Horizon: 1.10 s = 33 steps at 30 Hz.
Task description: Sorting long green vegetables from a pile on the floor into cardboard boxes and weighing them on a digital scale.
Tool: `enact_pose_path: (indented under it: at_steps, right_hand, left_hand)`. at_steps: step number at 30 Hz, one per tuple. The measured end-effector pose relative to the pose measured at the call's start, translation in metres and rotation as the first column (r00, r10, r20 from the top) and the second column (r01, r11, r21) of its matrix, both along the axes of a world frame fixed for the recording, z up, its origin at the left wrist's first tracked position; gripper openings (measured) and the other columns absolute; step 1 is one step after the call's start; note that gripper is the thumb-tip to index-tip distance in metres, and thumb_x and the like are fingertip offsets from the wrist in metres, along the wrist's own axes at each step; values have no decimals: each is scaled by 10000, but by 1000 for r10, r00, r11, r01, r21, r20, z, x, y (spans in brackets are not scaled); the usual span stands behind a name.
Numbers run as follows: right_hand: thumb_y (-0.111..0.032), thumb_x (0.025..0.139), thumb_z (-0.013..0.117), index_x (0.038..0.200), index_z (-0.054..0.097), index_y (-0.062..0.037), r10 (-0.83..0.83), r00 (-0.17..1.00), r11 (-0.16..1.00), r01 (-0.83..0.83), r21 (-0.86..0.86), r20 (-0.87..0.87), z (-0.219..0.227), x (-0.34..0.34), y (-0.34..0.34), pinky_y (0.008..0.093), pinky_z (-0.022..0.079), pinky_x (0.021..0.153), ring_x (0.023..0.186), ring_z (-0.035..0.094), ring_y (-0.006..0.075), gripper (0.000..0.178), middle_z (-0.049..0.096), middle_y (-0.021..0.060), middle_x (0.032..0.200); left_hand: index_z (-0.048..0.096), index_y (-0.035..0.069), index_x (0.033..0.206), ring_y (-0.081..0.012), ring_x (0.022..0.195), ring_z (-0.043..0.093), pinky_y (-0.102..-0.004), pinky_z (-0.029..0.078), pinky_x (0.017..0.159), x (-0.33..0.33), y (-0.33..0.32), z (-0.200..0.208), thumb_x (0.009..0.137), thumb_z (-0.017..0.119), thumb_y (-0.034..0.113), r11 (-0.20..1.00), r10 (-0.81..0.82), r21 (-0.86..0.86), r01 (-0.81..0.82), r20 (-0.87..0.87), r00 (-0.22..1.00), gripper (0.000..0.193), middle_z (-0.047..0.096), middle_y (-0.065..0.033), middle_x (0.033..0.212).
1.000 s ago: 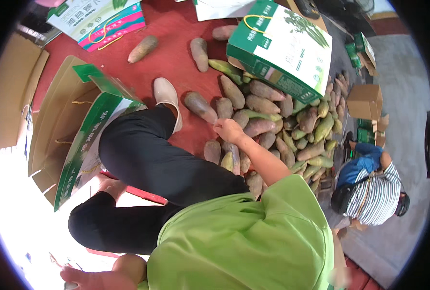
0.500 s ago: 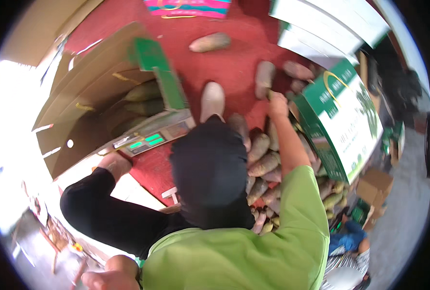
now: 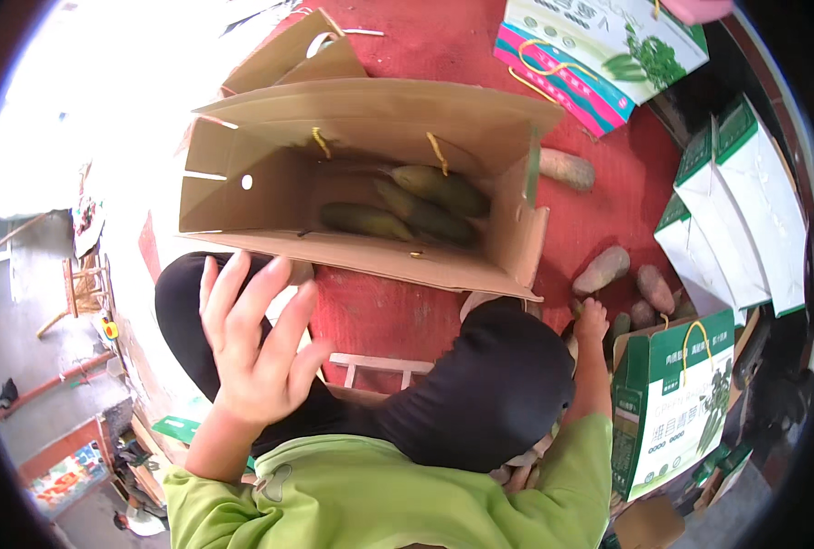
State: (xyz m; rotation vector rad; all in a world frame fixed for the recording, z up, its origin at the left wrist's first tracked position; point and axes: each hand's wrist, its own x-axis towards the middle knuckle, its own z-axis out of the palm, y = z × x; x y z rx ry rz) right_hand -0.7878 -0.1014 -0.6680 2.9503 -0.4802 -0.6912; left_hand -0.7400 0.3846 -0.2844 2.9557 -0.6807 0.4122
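My left hand [image 3: 258, 352] is raised with fingers spread, holding nothing, near the front left of an open cardboard box [image 3: 379, 254]. Several green radishes [image 3: 439, 190] lie in the box's bottom, near its right end. Beside my right knee, my right hand [image 3: 592, 320] reaches down to the red floor. Its fingers are closed at the greenish end of a radish, largely hidden by the hand. Just beyond lies a pale, dusty radish [image 3: 602, 270], and another radish [image 3: 652, 288] sits to its right.
One loose radish [image 3: 567, 170] lies right of the box. A green and white carton [image 3: 677, 403] stands by my right arm, with white cartons [image 3: 736, 210] behind it. Farther off is a pink and blue carton [image 3: 567, 78]. A small white frame [image 3: 379, 368] lies before me.
My view has swung left, so the box now sits in the middle. My left hand has risen from low left with its fingers spread. My right hand stays by the radishes.
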Motion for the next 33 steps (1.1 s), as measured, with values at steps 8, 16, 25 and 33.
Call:
enact_pose_path:
  at_steps: [8,16,25,33]
  right_hand:
    - [-61,754,661,1044,482,-127,66,997,998,-66,14,-25,35,-19,-5,447,513,776,1029,540,308,347,541,85,1074]
    - [49,664,695,1160,526,-39,-134,784,939,-96,332,606,136,-23,18,408,439,899,1023,537,354,531,551,158,1101]
    - [-3,870,594,1335,406,29,-402,327,800,-328,502,855,411,33,77,361,371,1029,1196,465,238,502,477,145,1307]
    - [78,733,639,1171,511,26,-244,576,486,-623,613,780,484,126,241,335,477,908,1054,582,217,460,570,151,1163]
  left_hand:
    - [634,124,1179,-294,1228,454,-582,238,1077,-1,19,-34,706,709,146,985,81,-151,-80,5,997,479,536,-69,1240]
    - [684,138,1073,-264,1180,484,-606,269,1061,-6,26,-46,725,649,100,976,45,-217,-19,117,992,352,553,-44,1199]
    - [635,107,1116,-282,1200,469,-596,233,1089,-4,29,-50,732,677,85,967,13,-254,19,124,992,387,540,-65,1198]
    - [638,130,1148,-259,1210,466,-582,216,1097,-8,33,-51,695,691,89,958,54,-285,-20,110,992,458,544,-36,1205]
